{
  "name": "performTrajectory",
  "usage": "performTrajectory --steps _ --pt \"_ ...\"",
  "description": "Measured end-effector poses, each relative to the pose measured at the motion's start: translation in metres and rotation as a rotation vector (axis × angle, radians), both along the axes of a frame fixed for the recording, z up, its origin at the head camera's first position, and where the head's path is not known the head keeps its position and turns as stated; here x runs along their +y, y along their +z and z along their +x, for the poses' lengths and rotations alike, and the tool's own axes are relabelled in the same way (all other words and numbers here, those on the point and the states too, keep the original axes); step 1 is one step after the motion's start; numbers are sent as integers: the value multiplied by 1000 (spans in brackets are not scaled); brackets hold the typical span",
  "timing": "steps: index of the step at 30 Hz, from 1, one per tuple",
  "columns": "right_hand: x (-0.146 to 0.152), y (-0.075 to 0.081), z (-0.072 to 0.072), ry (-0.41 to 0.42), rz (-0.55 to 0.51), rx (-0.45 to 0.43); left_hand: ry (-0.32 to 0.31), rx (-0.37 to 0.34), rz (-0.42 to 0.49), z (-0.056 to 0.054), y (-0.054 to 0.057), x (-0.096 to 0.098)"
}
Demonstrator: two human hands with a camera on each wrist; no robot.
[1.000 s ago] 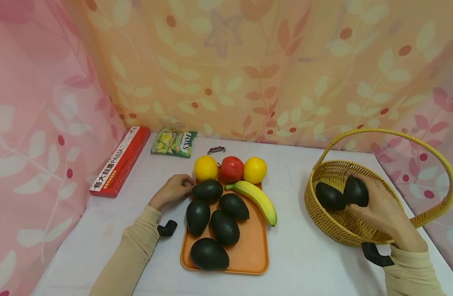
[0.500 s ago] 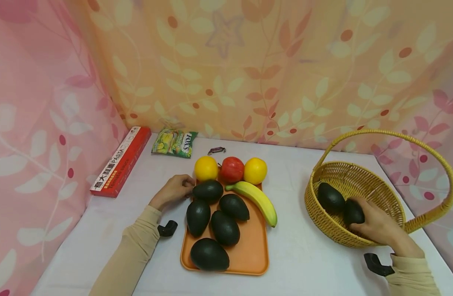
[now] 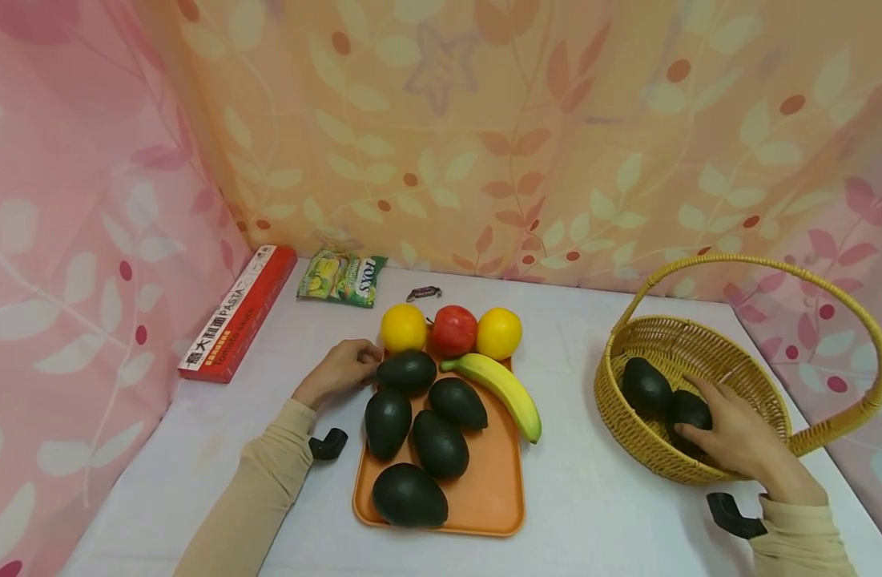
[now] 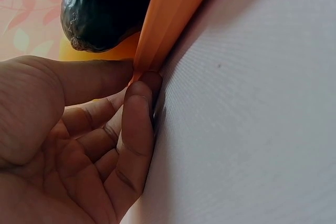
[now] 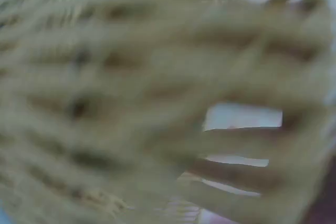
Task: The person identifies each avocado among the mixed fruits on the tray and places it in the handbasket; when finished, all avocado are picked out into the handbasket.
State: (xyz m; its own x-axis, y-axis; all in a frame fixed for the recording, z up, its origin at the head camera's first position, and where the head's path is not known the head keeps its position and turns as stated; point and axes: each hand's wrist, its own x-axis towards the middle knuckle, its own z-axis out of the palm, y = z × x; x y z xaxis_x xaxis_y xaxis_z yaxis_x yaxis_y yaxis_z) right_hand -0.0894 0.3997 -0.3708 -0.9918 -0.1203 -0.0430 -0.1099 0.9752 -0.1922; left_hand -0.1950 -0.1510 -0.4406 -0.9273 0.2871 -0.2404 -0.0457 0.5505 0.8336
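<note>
At the tray's left edge my left hand [image 3: 341, 370] pinches the rim between thumb and fingers, seen close up in the left wrist view on the orange tray [image 4: 160, 30]. Several dark avocados [image 3: 441, 445] lie on that tray [image 3: 494, 501], along with a banana [image 3: 500, 389]. Inside the wicker basket [image 3: 628, 429] at the right, my right hand [image 3: 736, 433] has its fingers spread and loosened over an avocado [image 3: 689, 413], with the thumb near its side. A second avocado [image 3: 646, 387] lies against it. Blurred basket weave [image 5: 131, 77] fills the right wrist view.
Two yellow fruits [image 3: 500, 333] and a red apple [image 3: 453, 330] line the tray's far end. Farther back lie a wrapped candy [image 3: 424, 293], a green snack packet [image 3: 342, 278] and a red pasta box [image 3: 239, 316]. The basket's tall handle [image 3: 758, 263] arches over its opening.
My right hand has lowered the avocado to the basket's bottom and let go, its fingers now spread. The other avocado there has shifted slightly. My left hand stays at the tray rim.
</note>
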Motion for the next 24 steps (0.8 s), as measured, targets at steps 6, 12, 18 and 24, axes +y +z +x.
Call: performTrajectory --steps 6,12,18,24 --pt "-64 22 4 121 -172 492 6 -7 -11 -1 1 1" --pt "-161 20 4 466 -192 629 0 9 -21 -2 0 0" --pt "-237 -3 15 743 -101 434 9 4 -8 -2 -3 0" --pt "-264 -27 25 854 35 318 7 19 1 -1 0 1"
